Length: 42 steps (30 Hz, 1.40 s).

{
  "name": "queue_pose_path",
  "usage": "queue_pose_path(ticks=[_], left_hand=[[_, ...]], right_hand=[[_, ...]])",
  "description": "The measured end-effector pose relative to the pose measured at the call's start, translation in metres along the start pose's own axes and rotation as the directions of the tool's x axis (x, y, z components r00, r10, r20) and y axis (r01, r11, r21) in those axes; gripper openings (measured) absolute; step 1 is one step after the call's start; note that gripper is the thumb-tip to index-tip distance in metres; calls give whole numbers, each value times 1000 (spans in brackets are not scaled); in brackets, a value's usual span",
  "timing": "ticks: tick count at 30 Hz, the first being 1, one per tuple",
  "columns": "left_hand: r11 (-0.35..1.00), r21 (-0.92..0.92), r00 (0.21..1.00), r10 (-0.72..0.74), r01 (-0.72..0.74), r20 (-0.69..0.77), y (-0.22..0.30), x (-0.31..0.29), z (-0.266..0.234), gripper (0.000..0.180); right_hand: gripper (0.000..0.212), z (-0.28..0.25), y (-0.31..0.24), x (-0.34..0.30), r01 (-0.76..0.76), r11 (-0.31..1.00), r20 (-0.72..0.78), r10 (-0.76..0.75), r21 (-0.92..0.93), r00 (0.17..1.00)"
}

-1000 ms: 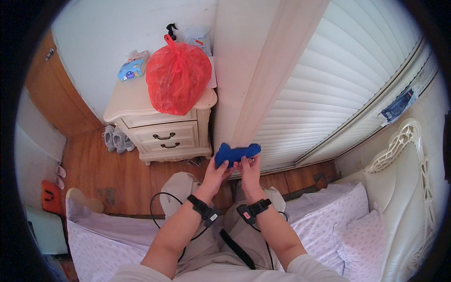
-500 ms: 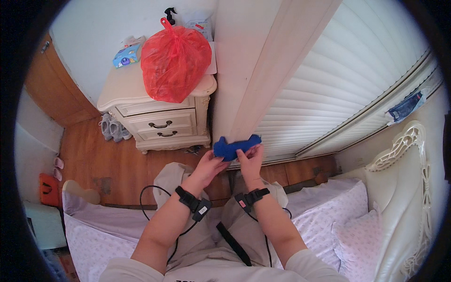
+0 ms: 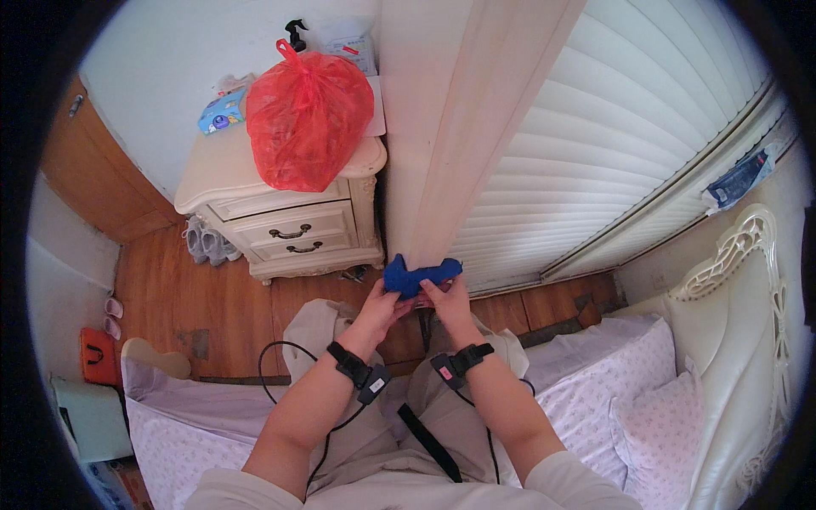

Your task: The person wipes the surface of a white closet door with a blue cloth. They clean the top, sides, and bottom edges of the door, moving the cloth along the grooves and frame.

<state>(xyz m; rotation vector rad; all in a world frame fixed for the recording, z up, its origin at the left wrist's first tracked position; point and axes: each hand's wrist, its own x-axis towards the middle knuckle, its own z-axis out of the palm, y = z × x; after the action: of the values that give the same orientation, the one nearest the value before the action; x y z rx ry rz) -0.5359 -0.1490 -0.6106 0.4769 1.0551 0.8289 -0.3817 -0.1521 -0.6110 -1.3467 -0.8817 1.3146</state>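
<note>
A blue sock (image 3: 418, 277), soft and bunched, is held up between my two hands in front of my knees. My left hand (image 3: 379, 311) grips its left end from below, fingers partly hidden under the cloth. At the other end, my right hand (image 3: 452, 304) is closed on the fabric, with the thumb lying along its lower edge. A black strap with a small box sits on each of my wrists, and a cable runs from it.
Ahead on the left, a cream nightstand (image 3: 272, 200) carries a red plastic bag (image 3: 310, 127), a blue tissue pack (image 3: 223, 112) and a black spray nozzle (image 3: 296, 36). A white louvered door (image 3: 578, 161) stands at right. Around me lies a bed with patterned lilac sheets (image 3: 586, 382). Grey shoes (image 3: 204, 242) rest by the nightstand.
The sock and both hands have shifted slightly down and left in the picture. My right fingers have moved a little along the cloth. Both hands keep hold of it.
</note>
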Motion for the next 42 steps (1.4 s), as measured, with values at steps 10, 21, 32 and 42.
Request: queue_pose_path(ticks=[10, 21, 32, 42], left_hand=[[900, -169, 883, 430, -403, 186, 14, -18, 9, 39], [976, 192, 994, 101, -107, 41, 0, 2, -16, 27], [955, -1, 951, 295, -296, 89, 12, -29, 5, 30], [942, 109, 945, 305, -318, 121, -14, 8, -18, 41]], right_hand=[[52, 16, 2, -16, 714, 555, -1, -790, -426, 613], [36, 9, 7, -23, 463, 612, 79, -547, -641, 833], [45, 16, 0, -25, 633, 392, 141, -768, -668, 625], [46, 10, 19, -15, 518, 538, 97, -625, -665, 774]])
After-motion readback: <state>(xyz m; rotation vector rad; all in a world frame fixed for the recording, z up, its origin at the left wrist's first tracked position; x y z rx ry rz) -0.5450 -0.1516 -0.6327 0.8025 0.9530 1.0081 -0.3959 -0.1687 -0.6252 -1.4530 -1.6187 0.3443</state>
